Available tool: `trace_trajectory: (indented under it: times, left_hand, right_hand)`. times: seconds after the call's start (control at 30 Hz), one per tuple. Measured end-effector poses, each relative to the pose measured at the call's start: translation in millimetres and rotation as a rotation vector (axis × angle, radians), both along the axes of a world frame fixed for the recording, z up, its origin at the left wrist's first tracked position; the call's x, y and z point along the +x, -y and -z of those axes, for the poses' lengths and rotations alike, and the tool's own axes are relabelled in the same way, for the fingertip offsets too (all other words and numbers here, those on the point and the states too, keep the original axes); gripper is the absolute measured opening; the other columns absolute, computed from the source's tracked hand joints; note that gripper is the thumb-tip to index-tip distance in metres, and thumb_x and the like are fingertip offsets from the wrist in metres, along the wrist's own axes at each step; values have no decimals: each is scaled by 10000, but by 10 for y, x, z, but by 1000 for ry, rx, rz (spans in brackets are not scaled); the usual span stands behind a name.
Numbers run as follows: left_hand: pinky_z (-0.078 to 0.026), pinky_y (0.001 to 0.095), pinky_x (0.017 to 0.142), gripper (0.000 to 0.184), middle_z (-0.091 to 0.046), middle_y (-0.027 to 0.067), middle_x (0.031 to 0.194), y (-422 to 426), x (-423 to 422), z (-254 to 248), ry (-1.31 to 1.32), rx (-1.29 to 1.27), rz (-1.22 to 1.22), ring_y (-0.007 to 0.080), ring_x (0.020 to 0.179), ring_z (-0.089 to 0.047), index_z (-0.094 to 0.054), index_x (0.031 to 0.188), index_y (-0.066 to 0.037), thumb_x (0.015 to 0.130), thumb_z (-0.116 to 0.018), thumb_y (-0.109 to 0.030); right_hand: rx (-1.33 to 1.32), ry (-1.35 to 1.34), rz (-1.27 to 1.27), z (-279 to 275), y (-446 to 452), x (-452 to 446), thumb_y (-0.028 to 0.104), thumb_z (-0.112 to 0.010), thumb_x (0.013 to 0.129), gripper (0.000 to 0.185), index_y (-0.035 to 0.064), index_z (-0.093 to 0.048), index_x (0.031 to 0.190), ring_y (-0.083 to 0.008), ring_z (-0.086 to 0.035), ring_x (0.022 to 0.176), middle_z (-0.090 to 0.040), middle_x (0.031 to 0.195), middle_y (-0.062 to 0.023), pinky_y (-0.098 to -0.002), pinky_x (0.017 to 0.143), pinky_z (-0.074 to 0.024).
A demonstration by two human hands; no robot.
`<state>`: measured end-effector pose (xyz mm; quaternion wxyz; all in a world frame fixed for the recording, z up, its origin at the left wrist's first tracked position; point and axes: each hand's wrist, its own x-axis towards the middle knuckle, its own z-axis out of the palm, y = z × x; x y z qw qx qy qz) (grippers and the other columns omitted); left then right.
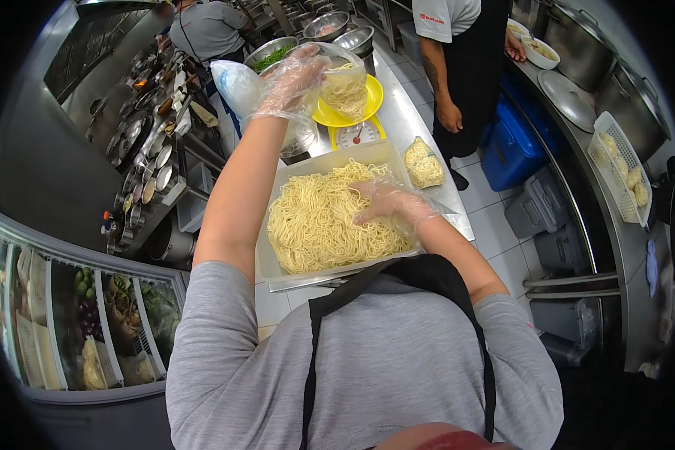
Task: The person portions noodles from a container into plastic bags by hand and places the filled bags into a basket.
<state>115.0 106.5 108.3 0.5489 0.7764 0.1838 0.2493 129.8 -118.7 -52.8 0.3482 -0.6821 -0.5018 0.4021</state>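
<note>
Both of my hands wear clear plastic gloves. My left hand (pixel 294 81) grips the upper edge of a clear plastic bag (pixel 345 94) with some noodles inside. The bag rests on the yellow plate (pixel 375 96) of a kitchen scale (pixel 358 136). My right hand (pixel 388 204) lies on the right side of a heap of yellow noodles (pixel 322 217), its fingers apart and its fingertips touching the strands. The noodles fill a wide translucent tub (pixel 394 157) right in front of me. To the tub's right sits a tied bag of noodles (pixel 424 163).
Metal bowls (pixel 326 26), one with chopped greens, stand at the table's far end. A person in a black apron (pixel 469 75) stands at the right; another (pixel 208 30) works at the far left. Large pots (pixel 581 41) and a white basket (pixel 620 169) line the right counter.
</note>
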Motion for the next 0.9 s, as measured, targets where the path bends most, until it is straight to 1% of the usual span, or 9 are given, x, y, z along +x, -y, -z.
trace_trajectory:
  times: [0.1,0.23,0.37,0.43,0.5,0.63,0.7,0.83,0.9]
  left_hand:
    - [-435,270,827,610,-510,103,1240,35,-26,-36,-6,7,11,159,931,-508,-416,1322,-17,813,-649,-261]
    - [-435,269,815,594,-527,93,1199,88,-79,-74,-28,22,22,151,898,-503,-427,1315,-30,821,-641,-281]
    - [-442,242,770,556,-531,74,1174,-86,-16,71,62,-16,147,110,847,-512,-426,1314,-23,824,-614,-205]
    - [-448,225,720,539,-526,67,1175,-112,59,95,-49,181,45,88,821,-515,-418,1317,-6,819,-576,-141]
    - [-452,224,693,537,-513,62,1213,-53,62,109,23,196,9,93,827,-518,-410,1323,-3,817,-553,-111]
    - [-426,191,635,512,-473,55,1298,118,-96,-11,137,111,5,47,729,-475,-412,1327,-23,823,-490,-56]
    - [-400,170,587,519,-461,51,1314,398,-275,-232,215,-41,16,23,683,-452,-416,1324,-19,807,-460,-20]
    - [-386,152,529,530,-511,48,1264,592,-638,-490,114,-55,-18,11,618,-444,-458,1298,-23,769,-470,8]
    - [-383,149,513,528,-533,50,1239,679,-900,-396,26,-44,-23,9,591,-435,-475,1287,-24,760,-476,8]
  right_hand:
    - [-45,208,-69,-159,-6,17,206,-804,629,836,80,-401,1350,-314,-454,1210,-470,1309,-193,-359,997,-376]
    - [-15,30,-66,-31,-4,29,173,-763,650,805,53,-386,1351,-304,-393,1262,-414,1365,-186,-353,1044,-313]
    - [67,215,-171,303,-158,136,318,-766,644,845,62,-383,1353,-307,-399,1258,-416,1364,-181,-351,1048,-308]
    - [64,274,-137,218,-115,105,350,-776,640,832,67,-409,1331,-324,-468,1191,-486,1293,-190,-381,990,-371]
    - [103,285,-135,248,-110,103,360,-773,637,827,68,-417,1324,-328,-475,1181,-495,1279,-195,-388,985,-375]
    - [112,329,-115,351,-164,108,370,-776,628,827,67,-424,1313,-328,-488,1165,-513,1252,-200,-399,974,-383]
    - [125,289,-150,332,-145,129,374,-781,618,818,65,-437,1293,-343,-490,1153,-529,1222,-203,-414,953,-395]
    - [151,219,-116,200,-10,97,369,-782,615,773,57,-471,1250,-360,-499,1133,-539,1198,-210,-429,926,-406]
    - [218,267,-76,160,11,67,304,-762,647,651,49,-518,1194,-372,-540,1039,-578,1085,-211,-440,873,-427]
